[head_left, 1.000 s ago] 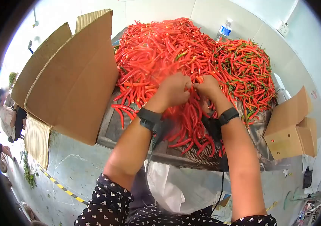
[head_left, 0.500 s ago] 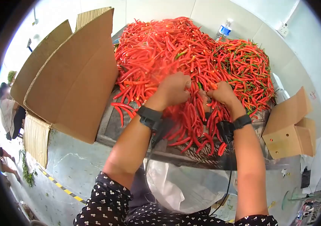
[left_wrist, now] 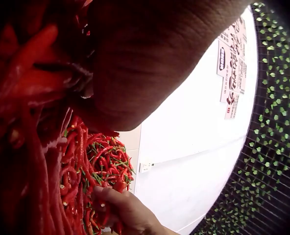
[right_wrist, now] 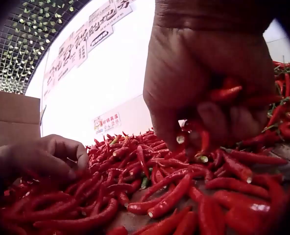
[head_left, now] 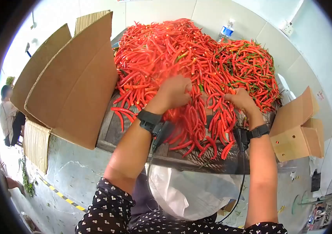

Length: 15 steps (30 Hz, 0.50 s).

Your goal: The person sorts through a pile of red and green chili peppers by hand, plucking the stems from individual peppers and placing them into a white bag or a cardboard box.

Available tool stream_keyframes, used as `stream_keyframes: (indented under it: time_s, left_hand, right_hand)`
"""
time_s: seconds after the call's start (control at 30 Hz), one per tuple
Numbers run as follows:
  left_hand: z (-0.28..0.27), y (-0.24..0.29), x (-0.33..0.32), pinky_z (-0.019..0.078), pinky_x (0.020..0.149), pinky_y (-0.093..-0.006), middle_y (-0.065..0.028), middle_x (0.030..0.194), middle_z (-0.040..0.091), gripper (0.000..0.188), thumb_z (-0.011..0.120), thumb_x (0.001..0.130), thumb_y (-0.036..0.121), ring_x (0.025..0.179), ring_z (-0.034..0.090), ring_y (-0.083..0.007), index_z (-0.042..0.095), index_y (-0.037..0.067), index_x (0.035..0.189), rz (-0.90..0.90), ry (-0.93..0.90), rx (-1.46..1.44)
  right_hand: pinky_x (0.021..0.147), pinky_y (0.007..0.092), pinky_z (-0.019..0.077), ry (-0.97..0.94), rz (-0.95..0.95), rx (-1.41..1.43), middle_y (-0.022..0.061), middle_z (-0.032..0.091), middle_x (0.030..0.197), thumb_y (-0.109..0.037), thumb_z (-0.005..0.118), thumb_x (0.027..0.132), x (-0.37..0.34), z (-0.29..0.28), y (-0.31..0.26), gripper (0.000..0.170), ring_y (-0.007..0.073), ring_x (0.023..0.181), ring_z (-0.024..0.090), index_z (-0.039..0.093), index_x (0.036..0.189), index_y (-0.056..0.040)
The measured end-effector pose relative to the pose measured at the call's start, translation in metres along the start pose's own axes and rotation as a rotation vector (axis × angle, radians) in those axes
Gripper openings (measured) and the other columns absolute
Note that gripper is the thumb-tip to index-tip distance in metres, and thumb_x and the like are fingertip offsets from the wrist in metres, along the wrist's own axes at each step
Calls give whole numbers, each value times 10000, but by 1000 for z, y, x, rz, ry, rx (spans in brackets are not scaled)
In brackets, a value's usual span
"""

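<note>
Red chillies (head_left: 193,121) lie in a loose bunch at the table's front, before a large heap of red chillies (head_left: 166,46). My left hand (head_left: 173,92), its fingers curled, grips chillies at the left of this bunch; its fingertips are partly hidden. In the left wrist view its dark underside (left_wrist: 140,63) fills the top, chillies close against it. To the right, my right hand (head_left: 243,100) is bent over the chillies. The right wrist view shows this hand (right_wrist: 208,83) with several chillies in its curled fingers, cut ends poking out, just above the pile.
Large cardboard flaps (head_left: 72,82) stand at the left, and a smaller cardboard box (head_left: 296,128) at the right. Chillies with green stems (head_left: 252,66) form a second heap at the back right. Behind stands a water bottle (head_left: 226,31). A seated person (head_left: 9,113) is far left.
My right hand has moved right, away from my left hand, and the gap between them has widened. Chillies now show between the hands. My left hand has stayed nearly in place.
</note>
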<state>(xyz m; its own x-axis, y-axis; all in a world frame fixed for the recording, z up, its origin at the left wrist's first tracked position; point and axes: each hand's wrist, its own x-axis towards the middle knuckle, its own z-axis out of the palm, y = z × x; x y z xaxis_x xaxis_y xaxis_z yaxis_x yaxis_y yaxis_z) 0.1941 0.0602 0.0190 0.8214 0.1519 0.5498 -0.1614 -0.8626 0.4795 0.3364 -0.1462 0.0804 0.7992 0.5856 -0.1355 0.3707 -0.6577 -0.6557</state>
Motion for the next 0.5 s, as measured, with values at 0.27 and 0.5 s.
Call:
stream_keyframes:
  time_s: [0.27, 0.5]
  left_hand:
    - [2, -5, 0, 412, 596, -416, -138, 687, 543, 56, 548, 632, 83, 702, 524, -335, 511, 65, 669, 39, 9, -26]
    - [2, -3, 2, 418, 602, -397, -110, 660, 514, 95, 563, 651, 97, 678, 507, -315, 475, 65, 632, -28, 142, -16]
  right_hand:
    - [470, 286, 334, -37, -102, -48, 4, 491, 543, -170, 668, 725, 2, 24, -10, 208, 100, 478, 425, 562, 633, -16]
    - [556, 323, 420, 19, -431, -332, 92, 584, 611, -178, 666, 700, 28, 55, -38, 169, 170, 558, 534, 616, 705, -17]
